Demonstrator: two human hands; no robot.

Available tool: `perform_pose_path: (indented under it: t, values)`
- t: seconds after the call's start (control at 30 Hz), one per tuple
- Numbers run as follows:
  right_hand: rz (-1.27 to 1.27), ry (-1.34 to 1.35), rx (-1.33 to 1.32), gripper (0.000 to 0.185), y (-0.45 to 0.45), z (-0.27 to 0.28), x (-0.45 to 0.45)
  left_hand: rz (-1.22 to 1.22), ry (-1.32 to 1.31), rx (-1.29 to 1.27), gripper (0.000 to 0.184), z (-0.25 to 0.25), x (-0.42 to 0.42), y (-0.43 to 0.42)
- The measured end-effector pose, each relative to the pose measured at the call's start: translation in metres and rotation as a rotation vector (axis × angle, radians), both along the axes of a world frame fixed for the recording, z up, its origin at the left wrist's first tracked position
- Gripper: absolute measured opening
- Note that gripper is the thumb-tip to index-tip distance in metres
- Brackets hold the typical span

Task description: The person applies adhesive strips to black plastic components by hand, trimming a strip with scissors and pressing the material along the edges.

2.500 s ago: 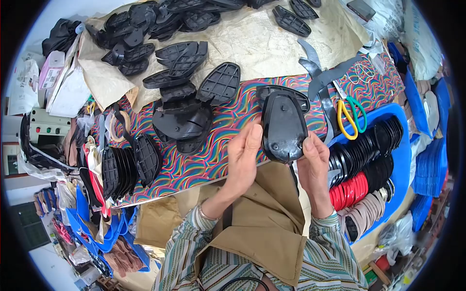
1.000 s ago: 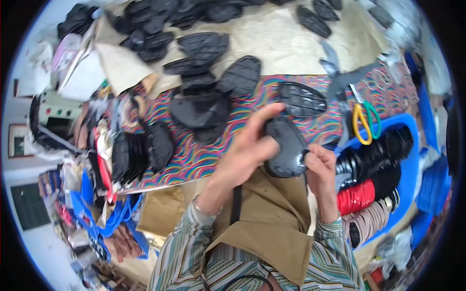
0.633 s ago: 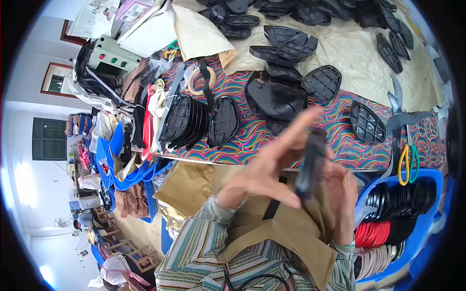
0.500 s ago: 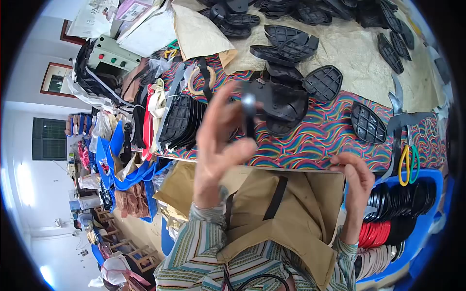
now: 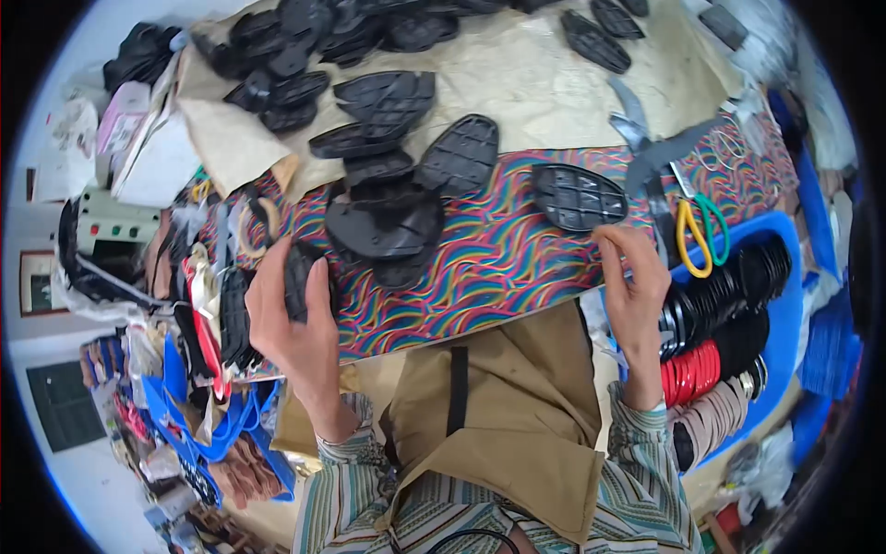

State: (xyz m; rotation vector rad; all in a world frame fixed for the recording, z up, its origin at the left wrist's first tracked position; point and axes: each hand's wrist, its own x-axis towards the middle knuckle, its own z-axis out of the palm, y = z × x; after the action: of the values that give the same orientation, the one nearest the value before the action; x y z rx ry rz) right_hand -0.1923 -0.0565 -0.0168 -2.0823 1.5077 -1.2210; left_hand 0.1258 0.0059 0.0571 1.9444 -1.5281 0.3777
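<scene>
My left hand [image 5: 293, 337] is at the left end of the bright wave-patterned cloth, its thumb and fingers around an upright black shoe sole [image 5: 297, 280] next to a stack of black soles [image 5: 237, 319]. My right hand [image 5: 637, 282] has its thumb and fingertips pinched at the lower right edge of another black sole [image 5: 580, 196], which lies with its gridded side up. Between the hands, towards the back, sits a pile of black sandal parts [image 5: 388, 226]. A further gridded sole [image 5: 459, 155] leans beside that pile.
Many black soles [image 5: 406, 28] lie on the beige sheet [image 5: 517, 88] at the back. Scissors with yellow and green handles [image 5: 694, 240] lie to the right. A blue bin [image 5: 784, 305] holds black, red and beige bands. A tape roll [image 5: 251, 226] is at left.
My left hand has moved left and down to the soles by the stack. My right hand has reached up to the edge of the lone sole. The view has shifted to the right.
</scene>
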Motion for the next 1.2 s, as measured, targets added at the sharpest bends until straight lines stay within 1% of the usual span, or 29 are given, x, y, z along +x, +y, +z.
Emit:
perform_pose_path:
  t: [0.1,0.17,0.2,0.23,0.27,0.3,0.33,0.37,0.43,0.5,0.53,0.57,0.63,0.67,0.7,0.77,0.8,0.87,0.9,0.93,1.0,1.03,1.07,1.13,1.17,1.2]
  values:
    - [-0.049,0.088,-0.071,0.016,-0.016,0.003,-0.002,-0.352,0.399,-0.026,0.029,0.002,-0.055,-0.007]
    - [-0.121,0.263,-0.138,0.022,-0.032,0.007,0.001,-0.597,0.514,0.158,0.037,-0.008,-0.087,-0.017]
    - [-0.159,0.354,-0.17,0.025,-0.037,0.01,0.001,-0.626,0.583,0.195,0.042,-0.018,-0.105,-0.026]
    - [-0.176,0.367,-0.175,0.025,-0.04,0.01,0.002,-0.653,0.654,0.233,0.047,-0.029,-0.121,-0.035]
    - [-0.156,0.4,-0.14,0.03,-0.043,0.007,0.003,-0.673,0.662,0.231,0.047,-0.038,-0.133,-0.04]
    - [-0.139,0.431,-0.102,0.034,-0.044,0.004,0.005,-0.624,0.725,0.213,0.05,-0.048,-0.144,-0.045]
    - [-0.159,0.439,-0.105,0.034,-0.042,0.002,0.007,-0.575,0.787,0.194,0.052,-0.056,-0.153,-0.051]
    - [-0.132,0.393,-0.131,0.031,-0.038,-0.001,0.01,-0.52,0.849,0.175,0.055,-0.062,-0.159,-0.055]
    - [-0.114,0.354,-0.155,0.028,-0.026,-0.003,0.007,-0.521,0.872,0.189,0.055,-0.069,-0.163,-0.06]
    - [-0.064,0.117,0.01,0.031,-0.011,-0.004,0.004,-0.489,0.903,0.219,0.057,-0.073,-0.159,-0.063]
    - [-0.037,-0.003,0.088,0.032,-0.009,-0.004,0.002,-0.498,0.906,0.219,0.057,-0.074,-0.156,-0.066]
    - [-0.043,0.002,0.088,0.032,-0.009,-0.003,-0.002,-0.502,0.878,0.266,0.058,-0.074,-0.15,-0.069]
    - [-0.015,-0.225,0.287,0.028,-0.013,-0.001,-0.016,-0.507,0.819,0.36,0.061,-0.075,-0.14,-0.074]
    - [-0.001,-0.34,0.381,0.027,-0.017,0.0,-0.024,-0.514,0.822,0.359,0.061,-0.073,-0.137,-0.077]
    - [-0.004,-0.335,0.381,0.027,-0.023,0.002,-0.034,-0.546,0.742,0.344,0.061,-0.07,-0.134,-0.079]
    - [-0.195,0.359,-0.154,0.032,-0.045,0.004,-0.053,-0.598,0.581,0.312,0.062,-0.066,-0.131,-0.081]
    - [-0.196,0.359,-0.158,0.032,-0.058,0.005,-0.059,-0.6,0.58,0.307,0.062,-0.066,-0.131,-0.083]
    - [-0.241,0.56,-0.25,0.033,-0.08,0.004,-0.069,-0.627,0.402,0.279,0.058,-0.067,-0.132,-0.084]
    - [-0.243,0.562,-0.254,0.033,-0.089,0.001,-0.075,-0.64,0.313,0.261,0.056,-0.067,-0.133,-0.085]
    - [-0.207,0.599,-0.249,0.034,-0.097,-0.003,-0.079,-0.642,0.314,0.258,0.056,-0.066,-0.136,-0.085]
    - [-0.127,0.671,-0.229,0.036,-0.106,-0.01,-0.085,-0.57,0.283,0.212,0.053,-0.061,-0.145,-0.079]
    - [-0.126,0.672,-0.229,0.036,-0.107,-0.012,-0.088,-0.534,0.268,0.189,0.052,-0.06,-0.147,-0.077]
    - [-0.14,0.588,-0.21,0.036,-0.108,-0.014,-0.092,-0.533,0.269,0.188,0.052,-0.06,-0.147,-0.076]
    - [-0.165,0.419,-0.172,0.035,-0.109,-0.016,-0.097,-0.588,0.379,0.131,0.048,-0.06,-0.144,-0.073]
    - [-0.162,0.42,-0.171,0.035,-0.108,-0.015,-0.097,-0.614,0.435,0.103,0.046,-0.061,-0.143,-0.072]
    - [-0.134,0.458,-0.174,0.034,-0.107,-0.014,-0.099,-0.613,0.437,0.103,0.046,-0.06,-0.142,-0.071]
